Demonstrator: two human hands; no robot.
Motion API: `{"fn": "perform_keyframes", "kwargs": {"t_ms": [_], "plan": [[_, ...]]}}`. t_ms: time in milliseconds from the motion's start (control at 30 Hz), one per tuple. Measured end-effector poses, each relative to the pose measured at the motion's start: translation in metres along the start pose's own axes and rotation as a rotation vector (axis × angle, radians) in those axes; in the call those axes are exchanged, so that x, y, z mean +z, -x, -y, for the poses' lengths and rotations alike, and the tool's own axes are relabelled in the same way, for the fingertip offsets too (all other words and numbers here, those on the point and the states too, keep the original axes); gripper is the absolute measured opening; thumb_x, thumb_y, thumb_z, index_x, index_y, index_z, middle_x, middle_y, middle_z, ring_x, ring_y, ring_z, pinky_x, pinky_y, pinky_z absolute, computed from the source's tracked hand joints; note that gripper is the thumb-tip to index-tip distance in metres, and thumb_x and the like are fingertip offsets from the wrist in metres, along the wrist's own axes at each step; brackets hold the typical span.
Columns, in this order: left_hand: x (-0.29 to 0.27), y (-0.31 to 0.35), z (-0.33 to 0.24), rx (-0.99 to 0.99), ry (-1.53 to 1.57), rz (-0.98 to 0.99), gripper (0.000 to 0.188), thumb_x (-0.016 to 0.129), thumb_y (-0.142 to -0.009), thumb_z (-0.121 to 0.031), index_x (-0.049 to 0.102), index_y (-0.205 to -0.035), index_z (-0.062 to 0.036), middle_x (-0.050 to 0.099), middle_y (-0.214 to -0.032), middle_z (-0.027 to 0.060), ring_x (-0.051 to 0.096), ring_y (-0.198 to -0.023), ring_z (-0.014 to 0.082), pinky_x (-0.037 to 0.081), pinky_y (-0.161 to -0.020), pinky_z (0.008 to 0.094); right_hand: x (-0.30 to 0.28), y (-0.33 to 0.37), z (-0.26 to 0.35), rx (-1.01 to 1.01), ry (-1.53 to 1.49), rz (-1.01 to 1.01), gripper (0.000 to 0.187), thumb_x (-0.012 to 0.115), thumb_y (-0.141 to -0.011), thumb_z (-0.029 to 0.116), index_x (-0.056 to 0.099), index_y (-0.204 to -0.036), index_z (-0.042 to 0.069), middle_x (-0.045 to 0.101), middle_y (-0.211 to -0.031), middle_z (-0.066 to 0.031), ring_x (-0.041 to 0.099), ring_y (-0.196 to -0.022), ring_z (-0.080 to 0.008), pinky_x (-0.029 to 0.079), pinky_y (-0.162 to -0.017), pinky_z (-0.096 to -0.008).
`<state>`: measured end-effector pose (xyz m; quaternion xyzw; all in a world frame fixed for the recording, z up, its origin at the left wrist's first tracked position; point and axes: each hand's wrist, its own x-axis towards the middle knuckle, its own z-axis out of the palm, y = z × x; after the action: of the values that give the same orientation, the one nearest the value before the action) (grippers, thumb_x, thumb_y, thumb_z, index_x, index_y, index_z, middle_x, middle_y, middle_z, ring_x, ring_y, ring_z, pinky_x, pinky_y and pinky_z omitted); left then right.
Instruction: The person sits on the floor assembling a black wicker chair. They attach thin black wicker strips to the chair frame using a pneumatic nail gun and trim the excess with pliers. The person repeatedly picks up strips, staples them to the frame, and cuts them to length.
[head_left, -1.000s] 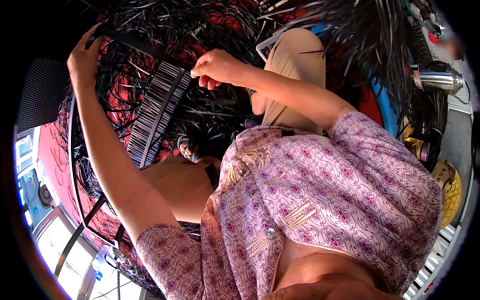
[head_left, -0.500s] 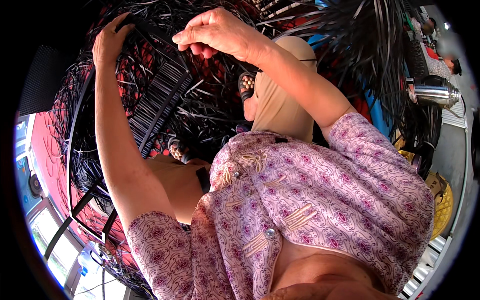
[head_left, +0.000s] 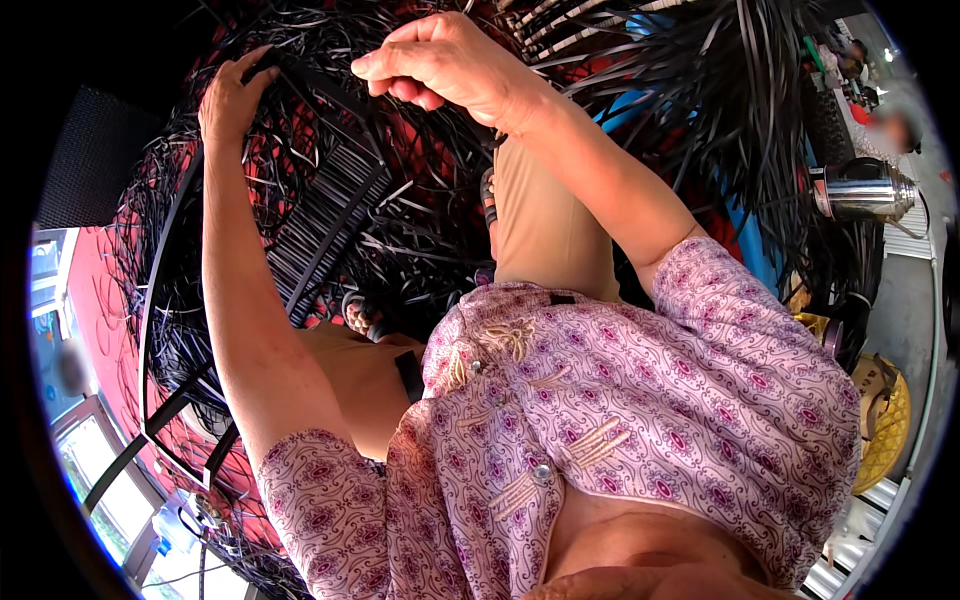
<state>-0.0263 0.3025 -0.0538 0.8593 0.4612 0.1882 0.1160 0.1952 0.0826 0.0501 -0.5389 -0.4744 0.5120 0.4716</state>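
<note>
At the upper left, my left hand [head_left: 229,108] has its thumb and fingers curled over a dark bar of the black frame [head_left: 330,97]. Black strips run side by side across part of this frame, forming a woven panel [head_left: 332,218]. To the right, my right hand [head_left: 447,68] is raised above the frame with thumb and fingers pinched together. Whatever lies in that pinch is too small or hidden to make out. Loose black strips [head_left: 425,228] surround the frame and lie beneath both hands.
A thick bundle of black strips [head_left: 745,110] hangs at the upper right. Beyond it stand a silver kettle-like vessel [head_left: 865,190] and a yellow round seat [head_left: 885,440]. My knees and sandalled feet flank the frame. A dark mesh panel [head_left: 95,160] stands far left, and people sit at the far right.
My left hand and the frame have shifted slightly right and down in the picture. The right hand stays pinched in nearly the same place. My right leg has moved inward.
</note>
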Motion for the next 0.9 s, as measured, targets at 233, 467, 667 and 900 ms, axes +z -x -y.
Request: {"fn": "perform_keyframes", "kwargs": {"t_ms": [233,467,667,900], "plan": [[0.001,-0.002,0.006,0.003,0.000,-0.013,0.042,0.069,-0.082,-0.040,0.065,-0.123,-0.0312,0.065,-0.103,0.0051,0.063,-0.098,0.0209,0.048,-0.085,0.0330,0.010,-0.008,0.004,0.019,-0.055,0.038,0.024,0.074,-0.082,0.024,0.071,-0.079,0.000,0.065,-0.070,-0.0043,0.052,-0.051,-0.0061,0.043,-0.047,-0.0196],[0.001,-0.003,0.009,-0.002,0.047,0.001,0.045,0.066,-0.080,-0.045,0.064,-0.123,-0.0313,0.064,-0.105,0.0061,0.062,-0.102,0.0258,0.048,-0.088,0.0370,0.008,-0.017,0.001,-0.014,-0.057,0.021,0.024,0.074,-0.082,0.023,0.071,-0.078,0.000,0.066,-0.069,-0.0040,0.052,-0.051,-0.0063,0.044,-0.047,-0.0197],[0.002,-0.005,0.011,0.050,0.040,-0.027,0.045,0.065,-0.081,-0.045,0.064,-0.123,-0.0310,0.065,-0.110,0.0077,0.062,-0.104,0.0271,0.048,-0.088,0.0376,0.013,-0.029,0.009,-0.052,0.008,0.078,0.024,0.068,-0.087,0.023,0.071,-0.080,0.000,0.066,-0.071,-0.0049,0.054,-0.054,-0.0070,0.044,-0.048,-0.0205],[-0.001,-0.008,0.008,0.047,0.047,-0.030,0.045,0.065,-0.081,-0.046,0.064,-0.123,-0.0299,0.065,-0.107,0.0078,0.062,-0.102,0.0271,0.048,-0.086,0.0371,0.017,-0.052,0.010,-0.007,-0.139,0.074,0.029,0.062,-0.093,0.023,0.066,-0.075,0.001,0.058,-0.061,-0.0009,0.050,-0.049,-0.0062,0.036,-0.042,-0.0202]]}}
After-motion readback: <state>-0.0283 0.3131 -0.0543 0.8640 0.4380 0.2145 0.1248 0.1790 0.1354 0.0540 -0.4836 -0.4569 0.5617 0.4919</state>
